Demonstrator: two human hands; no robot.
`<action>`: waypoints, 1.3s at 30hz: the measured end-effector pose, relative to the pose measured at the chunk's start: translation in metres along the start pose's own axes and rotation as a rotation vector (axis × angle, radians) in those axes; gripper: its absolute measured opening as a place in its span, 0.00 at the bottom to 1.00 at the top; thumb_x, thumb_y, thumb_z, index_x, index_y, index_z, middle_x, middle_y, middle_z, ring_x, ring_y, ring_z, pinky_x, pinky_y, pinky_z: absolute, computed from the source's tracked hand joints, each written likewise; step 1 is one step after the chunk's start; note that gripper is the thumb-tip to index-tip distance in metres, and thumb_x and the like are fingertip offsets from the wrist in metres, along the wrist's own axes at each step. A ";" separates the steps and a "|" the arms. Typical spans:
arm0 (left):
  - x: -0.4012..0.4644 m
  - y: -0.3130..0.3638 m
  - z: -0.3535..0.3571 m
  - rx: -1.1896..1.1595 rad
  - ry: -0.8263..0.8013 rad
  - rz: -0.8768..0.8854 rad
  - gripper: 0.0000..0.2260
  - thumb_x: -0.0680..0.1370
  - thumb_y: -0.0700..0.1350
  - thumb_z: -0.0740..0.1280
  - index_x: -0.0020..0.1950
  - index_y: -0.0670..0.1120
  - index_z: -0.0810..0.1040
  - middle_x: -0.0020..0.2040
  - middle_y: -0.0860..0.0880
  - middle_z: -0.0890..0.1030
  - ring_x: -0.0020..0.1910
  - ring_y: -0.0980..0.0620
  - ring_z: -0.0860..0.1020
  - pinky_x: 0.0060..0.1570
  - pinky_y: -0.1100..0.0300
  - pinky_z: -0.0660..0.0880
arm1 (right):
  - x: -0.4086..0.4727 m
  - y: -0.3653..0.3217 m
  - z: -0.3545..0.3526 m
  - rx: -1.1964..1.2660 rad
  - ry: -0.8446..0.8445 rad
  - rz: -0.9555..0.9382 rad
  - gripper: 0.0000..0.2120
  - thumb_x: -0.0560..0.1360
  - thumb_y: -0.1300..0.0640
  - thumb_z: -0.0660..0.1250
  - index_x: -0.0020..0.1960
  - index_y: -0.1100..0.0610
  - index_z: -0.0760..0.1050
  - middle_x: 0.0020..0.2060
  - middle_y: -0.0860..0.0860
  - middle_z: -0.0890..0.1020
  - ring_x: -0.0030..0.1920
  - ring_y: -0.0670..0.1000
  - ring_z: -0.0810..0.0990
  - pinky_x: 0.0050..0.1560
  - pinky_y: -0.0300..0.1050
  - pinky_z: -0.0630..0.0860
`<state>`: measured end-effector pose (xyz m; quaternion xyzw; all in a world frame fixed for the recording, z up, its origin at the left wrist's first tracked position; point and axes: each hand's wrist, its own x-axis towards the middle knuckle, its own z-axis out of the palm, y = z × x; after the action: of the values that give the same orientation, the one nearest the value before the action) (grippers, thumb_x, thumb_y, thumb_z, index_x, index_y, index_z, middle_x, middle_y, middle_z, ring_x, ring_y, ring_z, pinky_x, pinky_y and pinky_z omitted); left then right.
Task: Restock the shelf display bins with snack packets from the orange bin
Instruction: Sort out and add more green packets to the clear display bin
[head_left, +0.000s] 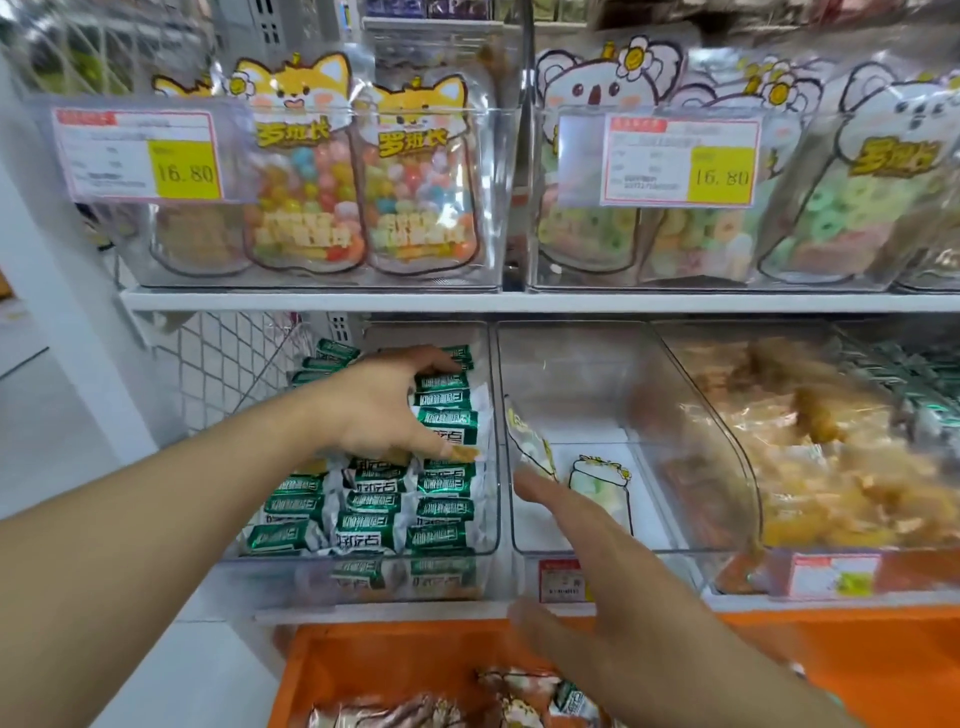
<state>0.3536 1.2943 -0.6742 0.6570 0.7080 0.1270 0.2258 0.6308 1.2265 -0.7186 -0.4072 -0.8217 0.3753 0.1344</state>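
Shelf bin (493, 441) of green packets (441, 509)

The left arm reaches forward and to the right from the lower left, forearm bare, wrist straight. The left hand (384, 405) is palm down with fingers spread and lightly bent, thumb up at the top and fingertips pressing downward. The right arm comes in from the lower right corner, angled up and left. The right hand (582, 561) is flat, fingers straight and spread, thumb splayed low; it is blurred.
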 end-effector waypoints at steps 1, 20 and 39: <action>-0.001 0.000 -0.002 0.016 0.016 -0.018 0.39 0.71 0.57 0.81 0.76 0.66 0.64 0.66 0.49 0.78 0.31 0.58 0.79 0.24 0.66 0.74 | 0.000 0.001 0.000 0.002 -0.003 0.000 0.41 0.78 0.40 0.70 0.74 0.20 0.43 0.75 0.18 0.47 0.78 0.28 0.46 0.77 0.37 0.54; 0.023 -0.017 0.028 0.306 0.162 0.127 0.42 0.73 0.63 0.77 0.82 0.60 0.61 0.81 0.52 0.65 0.80 0.46 0.60 0.80 0.44 0.57 | 0.002 0.000 0.002 -0.018 -0.014 0.000 0.40 0.79 0.41 0.70 0.75 0.22 0.44 0.76 0.22 0.51 0.77 0.31 0.54 0.72 0.35 0.59; 0.028 -0.003 0.044 0.571 -0.022 0.019 0.42 0.81 0.69 0.53 0.85 0.52 0.36 0.85 0.54 0.35 0.83 0.49 0.33 0.80 0.45 0.34 | 0.003 -0.002 0.004 -0.033 -0.014 0.014 0.41 0.80 0.42 0.70 0.77 0.24 0.43 0.77 0.23 0.51 0.78 0.32 0.54 0.73 0.35 0.58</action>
<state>0.3715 1.3165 -0.7176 0.7021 0.7062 -0.0827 0.0382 0.6254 1.2262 -0.7199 -0.4124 -0.8259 0.3656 0.1192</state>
